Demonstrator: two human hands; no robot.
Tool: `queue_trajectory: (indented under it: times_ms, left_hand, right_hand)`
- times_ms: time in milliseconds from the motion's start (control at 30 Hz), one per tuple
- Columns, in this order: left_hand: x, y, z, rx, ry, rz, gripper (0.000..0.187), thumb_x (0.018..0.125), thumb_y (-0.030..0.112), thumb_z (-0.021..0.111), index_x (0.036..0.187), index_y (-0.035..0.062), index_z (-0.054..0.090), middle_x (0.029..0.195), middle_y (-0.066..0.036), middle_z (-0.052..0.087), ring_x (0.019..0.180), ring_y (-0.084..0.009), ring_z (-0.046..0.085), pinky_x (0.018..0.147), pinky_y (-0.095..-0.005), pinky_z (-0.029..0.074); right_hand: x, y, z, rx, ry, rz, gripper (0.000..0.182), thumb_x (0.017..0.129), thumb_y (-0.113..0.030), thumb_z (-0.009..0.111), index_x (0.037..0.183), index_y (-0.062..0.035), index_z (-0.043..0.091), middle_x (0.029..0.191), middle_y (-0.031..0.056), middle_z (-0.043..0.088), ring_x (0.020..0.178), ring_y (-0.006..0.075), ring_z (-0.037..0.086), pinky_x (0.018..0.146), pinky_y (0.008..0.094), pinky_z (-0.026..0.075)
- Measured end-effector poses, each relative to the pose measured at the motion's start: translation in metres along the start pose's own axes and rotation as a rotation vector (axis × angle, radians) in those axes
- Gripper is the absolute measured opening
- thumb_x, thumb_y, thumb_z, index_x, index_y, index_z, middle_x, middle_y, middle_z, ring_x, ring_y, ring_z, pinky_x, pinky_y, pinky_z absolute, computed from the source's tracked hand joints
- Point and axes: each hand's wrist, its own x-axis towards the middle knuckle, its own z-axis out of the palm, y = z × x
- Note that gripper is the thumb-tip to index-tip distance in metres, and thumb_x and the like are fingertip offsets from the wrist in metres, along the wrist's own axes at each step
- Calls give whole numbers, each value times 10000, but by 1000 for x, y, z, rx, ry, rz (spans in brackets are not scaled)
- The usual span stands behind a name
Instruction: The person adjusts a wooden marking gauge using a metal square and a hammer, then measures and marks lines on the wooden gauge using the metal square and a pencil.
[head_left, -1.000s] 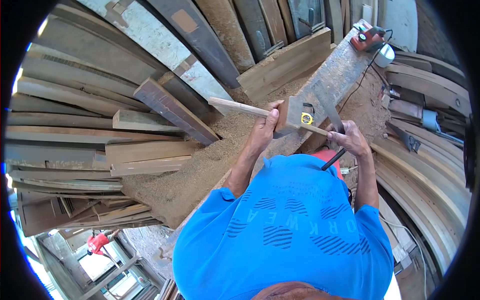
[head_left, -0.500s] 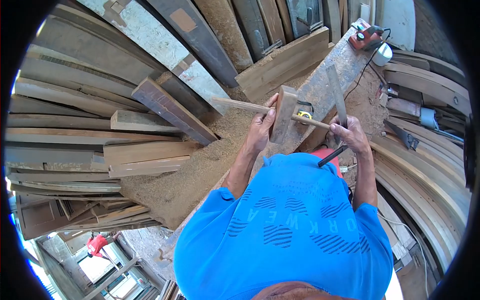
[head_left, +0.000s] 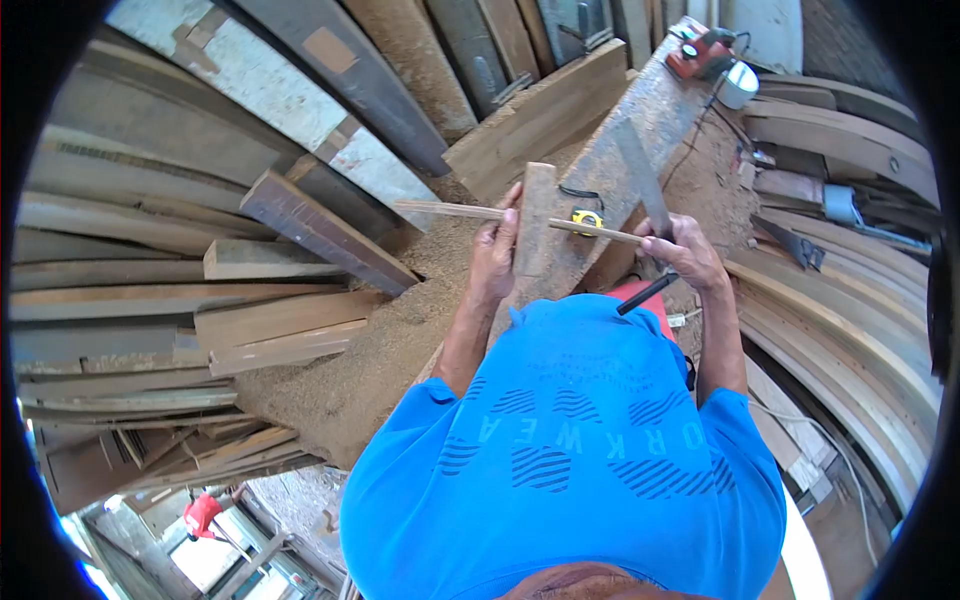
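My left hand [head_left: 492,255] is closed around a wooden marking gauge, a thick block [head_left: 535,225] with a thin wooden stem [head_left: 450,210] running crosswise through it. The stem's right end reaches the fingers of my right hand [head_left: 690,255], which pinch it. That same hand also grips a flat grey metal blade [head_left: 640,175] pointing up and away. A black bar [head_left: 645,295] sticks out below my right palm; the hand hides whether it joins the blade. Beyond the stem, a yellow tape measure [head_left: 587,220] lies on the long plank [head_left: 640,120].
A red power planer [head_left: 703,55] and a white round object [head_left: 738,85] are at the plank's far end. Boards [head_left: 300,230] lean and lie at left; stacked timber [head_left: 830,330] lines the right. Sawdust [head_left: 330,400] covers the ground. Another person in red [head_left: 202,515] is far off, lower left.
The gauge's block has turned more upright in view. Both hands still hold the gauge, and the whole scene has shifted slightly left as my head moved.
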Motion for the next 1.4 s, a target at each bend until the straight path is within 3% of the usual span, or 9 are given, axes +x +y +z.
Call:
queue_trajectory:
  times_ms: [100,133,233,367,467,800,1100,1200,1400]
  left_hand:
    - [2,0,0,30,9,12,494,1099,359,448,1505,79,476,1212,-52,667,916,-99,662,686,-258,582]
    - [-1,5,6,-28,28,-18,536,1096,340,468,1502,-9,448,1409,-104,582,1256,-165,564,1059,-331,465]
    - [1,2,2,-3,23,-8,508,1098,388,438,1501,82,482,1172,-63,673,896,-95,665,685,-252,581]
    - [-2,6,6,-71,17,-9,500,1101,364,434,1471,35,504,1215,-86,675,1038,-148,662,836,-317,591]
    - [0,2,-1,15,24,85,516,1088,335,489,1472,-9,486,1392,-116,605,1234,-175,597,1061,-348,479]
    - [3,5,2,-59,38,159,448,1073,305,528,1394,-5,570,1388,-129,620,1212,-189,623,1014,-340,516]
    - [12,-6,-5,-94,27,254,392,1070,286,532,1368,40,596,1394,-108,619,1285,-219,576,1126,-393,431]
    - [13,-7,-3,41,34,289,395,1107,295,443,1353,21,587,1358,-117,617,1233,-178,584,1056,-348,465]
    - [8,-7,2,3,64,272,398,1106,302,451,1349,20,592,1226,-75,667,1090,-128,625,943,-298,507]
  right_hand:
    - [0,6,-2,10,-18,1,277,883,-270,718,960,-4,702,792,7,655,721,89,548,641,282,426]
    - [0,6,-4,14,-31,13,283,892,-263,715,980,6,702,808,15,668,739,95,561,663,285,434]
    - [-3,2,-3,58,-70,29,275,911,-252,713,1002,7,698,821,21,682,760,96,576,693,280,442]
    - [-5,1,-3,79,-101,24,250,924,-260,714,983,-18,696,803,12,685,737,81,566,667,267,438]
    - [-6,-4,-1,95,-89,43,251,932,-269,697,972,-22,704,764,5,687,666,66,556,591,254,430]
    - [-2,0,-1,102,-83,64,255,951,-282,694,979,-28,702,752,16,699,646,67,569,571,254,434]
    - [-1,-10,1,136,-88,76,231,947,-293,708,886,-73,673,723,1,689,657,52,527,582,255,379]
    - [-1,-12,2,132,-77,44,228,948,-291,707,882,-77,668,718,1,684,658,53,523,580,261,378]
    - [0,-2,1,105,-81,5,268,971,-337,670,897,-83,625,709,12,673,598,61,538,528,250,407]
